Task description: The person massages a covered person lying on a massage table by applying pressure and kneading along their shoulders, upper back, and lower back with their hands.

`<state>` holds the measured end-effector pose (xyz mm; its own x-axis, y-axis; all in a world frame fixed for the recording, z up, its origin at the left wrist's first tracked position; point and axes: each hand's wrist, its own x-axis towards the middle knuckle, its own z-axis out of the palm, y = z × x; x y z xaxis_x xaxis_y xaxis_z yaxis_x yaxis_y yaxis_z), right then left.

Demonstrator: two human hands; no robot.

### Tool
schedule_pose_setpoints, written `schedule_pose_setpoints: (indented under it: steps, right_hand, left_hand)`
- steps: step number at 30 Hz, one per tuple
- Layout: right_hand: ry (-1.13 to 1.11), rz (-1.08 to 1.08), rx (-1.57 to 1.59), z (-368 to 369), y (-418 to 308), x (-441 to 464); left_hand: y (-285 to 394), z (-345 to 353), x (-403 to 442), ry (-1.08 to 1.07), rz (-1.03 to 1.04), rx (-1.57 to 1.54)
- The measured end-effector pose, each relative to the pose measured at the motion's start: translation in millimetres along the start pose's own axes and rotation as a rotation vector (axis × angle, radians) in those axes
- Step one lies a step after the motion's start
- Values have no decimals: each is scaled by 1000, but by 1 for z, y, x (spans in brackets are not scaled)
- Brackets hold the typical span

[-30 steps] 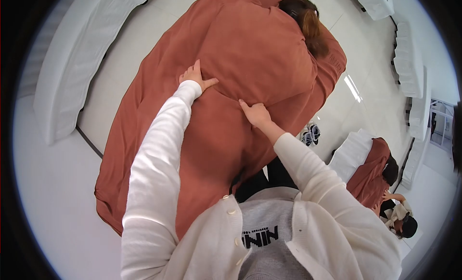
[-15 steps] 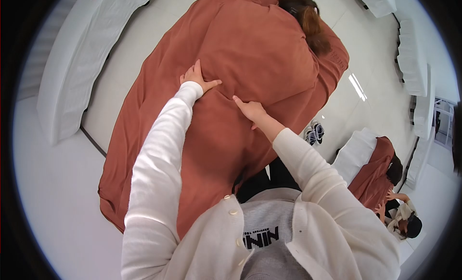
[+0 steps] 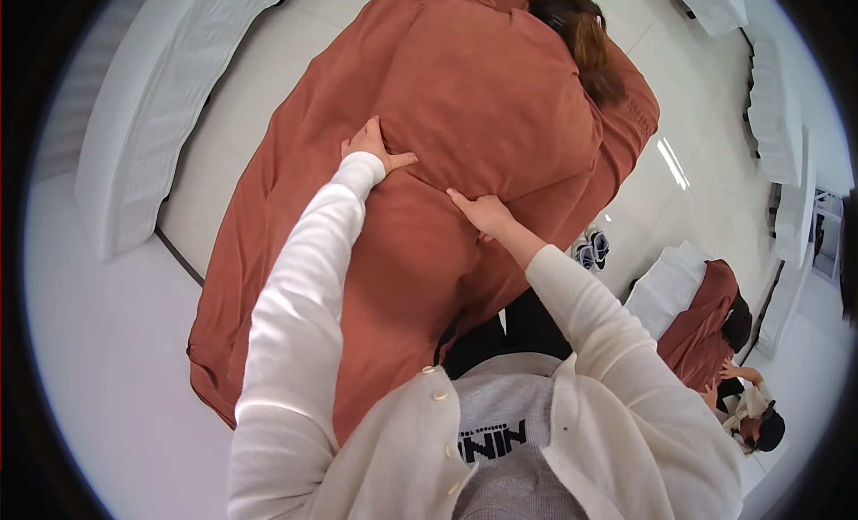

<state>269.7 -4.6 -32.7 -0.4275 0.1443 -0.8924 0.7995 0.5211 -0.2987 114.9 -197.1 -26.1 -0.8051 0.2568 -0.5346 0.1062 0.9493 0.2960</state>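
Observation:
A person lies face down under a rust-red sheet point(image 3: 487, 91), with only the tied-back hair point(image 3: 581, 28) showing at the top. My left hand point(image 3: 375, 148) rests on the sheet at one side of the person's lower back, thumb stretched inward and fingers spread. On the other side of the lower back lies my right hand point(image 3: 483, 213), its thumb pointing inward and its fingers partly hidden, curving down over the covered side. A gap of sheet separates the two thumbs. Creases in the cloth run out from both hands.
White-covered beds point(image 3: 156, 109) stand along the left, and more line the right. A pair of shoes point(image 3: 590, 248) sits on the tiled floor. At lower right, a co-worker point(image 3: 755, 417) has both hands on another person under a red sheet point(image 3: 702, 328).
The whole view has shifted slightly, so everything appears a little further right and lower. Both hands stay at about the same place on the lower back.

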Motion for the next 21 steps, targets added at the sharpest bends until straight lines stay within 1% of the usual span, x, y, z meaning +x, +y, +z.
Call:
schedule_pose_setpoints:
  steps: [4, 6, 7, 9, 10, 12, 13, 15, 16, 18, 19, 20, 21]
  right_hand:
    - [31, 14, -70, 4, -2, 6]
    - [-33, -3, -83, -1, -1, 4]
    - [-33, -3, -84, -2, 1, 3]
    - [4, -15, -85, -3, 1, 1]
    - [1, -23, -85, -5, 0, 1]
    - [-67, -56, -54, -11, 2, -1]
    - [-70, -64, -53, -5, 11, 10]
    - [119, -94, -2, 10, 30, 25]
    - [117, -95, 0, 11, 36, 21]
    - [220, -121, 170, 18, 48, 9]
    - [218, -123, 168, 21, 47, -2]
    - [268, -161, 77, 23, 47, -15]
    - [317, -199, -15, 23, 43, -30]
  left_hand:
    - [-2, -1, -5, 4, -61, -17]
    - [-16, 5, 7, -55, -59, -208]
    - [-21, 7, 11, -55, -60, -209]
    - [-31, 6, 15, -110, -15, -381]
    - [-36, 5, 13, -103, -20, -377]
    - [-48, 1, 6, -80, 182, -315]
    - [-49, -7, -2, -74, 178, -311]
    - [-54, -20, -19, -169, 149, -89]
    - [-63, -18, -26, -169, 148, -86]
    - [-80, -8, -40, -101, 126, -174]
    - [-81, -2, -46, -7, 156, -125]
    - [-80, 5, -48, -7, 152, -125]
    - [-69, 9, -52, 57, 81, -37]
